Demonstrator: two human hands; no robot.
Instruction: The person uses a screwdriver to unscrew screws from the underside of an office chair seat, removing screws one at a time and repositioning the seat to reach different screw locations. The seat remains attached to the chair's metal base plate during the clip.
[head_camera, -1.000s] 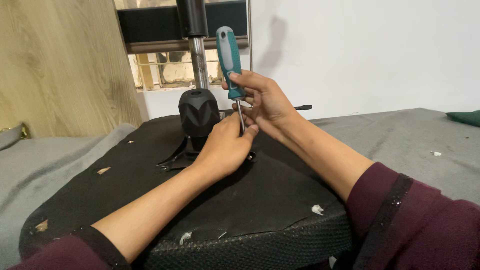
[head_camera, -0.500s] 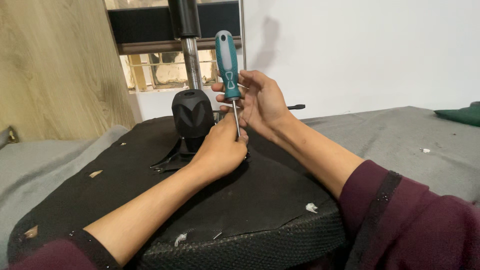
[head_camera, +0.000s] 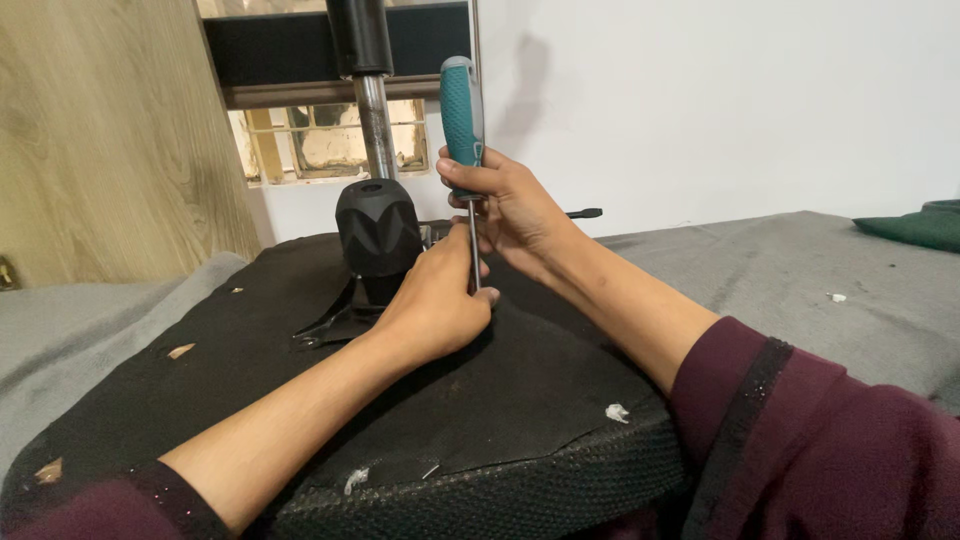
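- Screwdriver (head_camera: 463, 120) upright, teal and grey handle on top, thin metal shaft pointing straight down toward seat base (head_camera: 520, 390).
- Right hand (head_camera: 510, 205) wrapped around lower part of handle, fingers closed on it; upper handle sticks out above the fist.
- Left hand (head_camera: 435, 300) lower down, just below and in front of right hand, fingers curled around bottom of shaft near the tip; closed grip, thumb side facing camera.
- Tip itself hidden behind left-hand fingers, cannot tell what it meets.
- Screwdriver sits between the two hands: right above, left below, both touching it.
- Seat base is black fabric, upside down, torn in spots with pale flecks showing; mesh edge at front.
- Black knob (head_camera: 377, 228) just left of left hand, near but apart; chrome column (head_camera: 372, 125) rising from it.
- Flat metal bracket (head_camera: 325, 325) under knob, lying on seat base, left of left wrist.
- Thin black lever (head_camera: 583, 213) poking out to the right behind right hand.
- Both forearms bare, maroon sleeves (head_camera: 800, 440) pushed up.
- Grey cloth (head_camera: 800, 270) covers surface around seat base; green cloth (head_camera: 915, 225) at far right edge.
- Wood panel (head_camera: 110, 140) at left, white wall (head_camera: 720, 100) behind.
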